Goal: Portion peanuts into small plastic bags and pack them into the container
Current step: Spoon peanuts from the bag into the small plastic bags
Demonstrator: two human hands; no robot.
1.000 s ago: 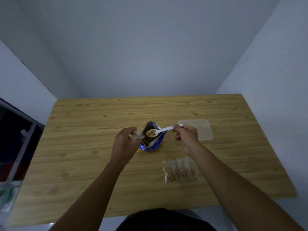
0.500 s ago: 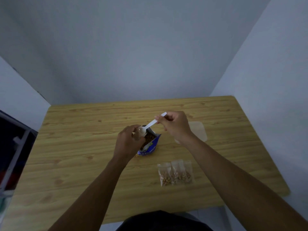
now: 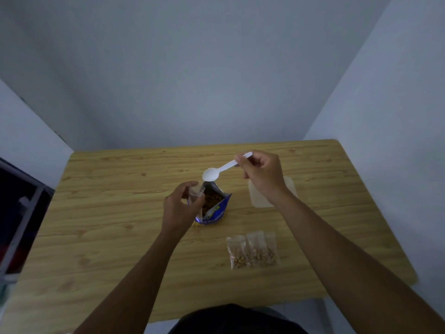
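Pinched small clear bag (image 3: 197, 191) at its mouth with left hand (image 3: 179, 209), fingers curled round it, centre of frame, just left of pouch top. Gripped white spoon (image 3: 218, 170) by handle end between thumb and fingertips of right hand (image 3: 261, 175), upper right of centre, other fingers curled. Held spoon tilted, bowl low and to the left, hovering just above open mouth of blue peanut pouch (image 3: 215, 212), apart from small clear bag. Could not tell if anything sat in the bowl. Had pouch standing upright on wooden bench (image 3: 108, 213) at frame centre, brown peanuts (image 3: 212, 201) visible inside, lower left side hidden behind left hand. Had 3 filled bags (image 3: 253, 252) lying flat side by side, edges overlapping, lower right of centre, well apart from pouch, nuts settled at their lower ends. Had clear container (image 3: 291, 189) lying on bench right of centre, partly hidden behind right wrist, near pouch but not touching. Noted dark shelf frame (image 3: 19, 213) at left edge, grey walls (image 3: 216, 68) across top, dark clothing (image 3: 236, 319) at bottom centre.
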